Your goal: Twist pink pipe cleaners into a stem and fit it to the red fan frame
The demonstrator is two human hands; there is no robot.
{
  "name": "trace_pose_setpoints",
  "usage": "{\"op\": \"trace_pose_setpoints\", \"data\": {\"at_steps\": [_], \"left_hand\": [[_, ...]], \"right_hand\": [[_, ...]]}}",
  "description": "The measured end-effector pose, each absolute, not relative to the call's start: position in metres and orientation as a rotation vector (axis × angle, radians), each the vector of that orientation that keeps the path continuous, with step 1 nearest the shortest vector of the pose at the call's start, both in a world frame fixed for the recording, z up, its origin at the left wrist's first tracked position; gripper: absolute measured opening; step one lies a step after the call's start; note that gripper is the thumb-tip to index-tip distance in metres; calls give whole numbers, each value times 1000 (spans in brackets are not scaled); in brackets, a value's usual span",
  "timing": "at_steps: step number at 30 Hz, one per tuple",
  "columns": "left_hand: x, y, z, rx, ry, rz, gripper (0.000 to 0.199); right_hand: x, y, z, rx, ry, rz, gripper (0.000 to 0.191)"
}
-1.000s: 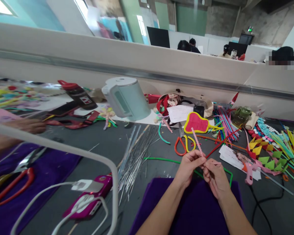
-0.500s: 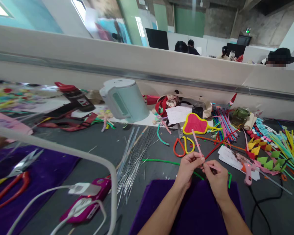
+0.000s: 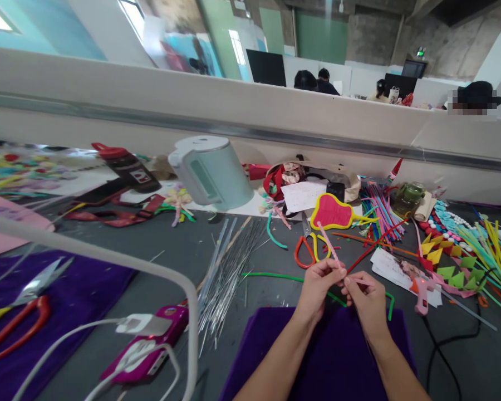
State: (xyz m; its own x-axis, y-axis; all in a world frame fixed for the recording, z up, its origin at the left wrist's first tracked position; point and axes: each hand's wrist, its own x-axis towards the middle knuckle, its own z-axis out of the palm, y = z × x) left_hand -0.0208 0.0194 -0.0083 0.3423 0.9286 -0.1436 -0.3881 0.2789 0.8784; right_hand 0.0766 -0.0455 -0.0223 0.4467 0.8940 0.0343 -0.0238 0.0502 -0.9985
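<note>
A pink pipe cleaner (image 3: 328, 243) is pinched between the fingertips of my left hand (image 3: 320, 284), its twisted-looking upper end pointing up and left. My right hand (image 3: 366, 303) is closed on the same pink piece close beside the left, and a short pink length shows over its fingers. Both hands are above a folded purple cloth (image 3: 325, 362). Behind them lie a green pipe cleaner (image 3: 275, 275), a red pipe cleaner (image 3: 376, 246) and scissors with red and yellow handles (image 3: 305, 252). The exact joint between the fingertips is hidden.
Thin wires (image 3: 229, 284) lie left of the cloth. A magenta power strip (image 3: 146, 345) and a white curved bar (image 3: 194, 334) are nearer. A kettle (image 3: 217, 172) stands behind. On the right are a pink glue gun (image 3: 422, 295), papers (image 3: 388, 273) and pipe cleaner bundles (image 3: 386, 214).
The pink pipe cleaner's upper end has tilted a little to the left. My hands stay nearly in place. A blurred hand at the far left edge has gone out of view.
</note>
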Motion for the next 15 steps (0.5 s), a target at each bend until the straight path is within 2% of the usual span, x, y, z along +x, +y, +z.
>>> {"op": "trace_pose_setpoints", "data": {"at_steps": [4, 6, 12, 15], "left_hand": [[-20, 18, -8, 938, 804, 1034, 20], [-20, 18, -8, 948, 803, 1024, 20], [-23, 19, -7, 847, 658, 882, 25], [-24, 20, -7, 826, 641, 895, 23]], "right_hand": [[79, -49, -21, -1443, -1131, 481, 19], [80, -49, -20, -1442, -1166, 434, 18], [80, -43, -24, -1112, -670, 1170, 21], [78, -41, -24, -1042, -608, 1241, 22]]}}
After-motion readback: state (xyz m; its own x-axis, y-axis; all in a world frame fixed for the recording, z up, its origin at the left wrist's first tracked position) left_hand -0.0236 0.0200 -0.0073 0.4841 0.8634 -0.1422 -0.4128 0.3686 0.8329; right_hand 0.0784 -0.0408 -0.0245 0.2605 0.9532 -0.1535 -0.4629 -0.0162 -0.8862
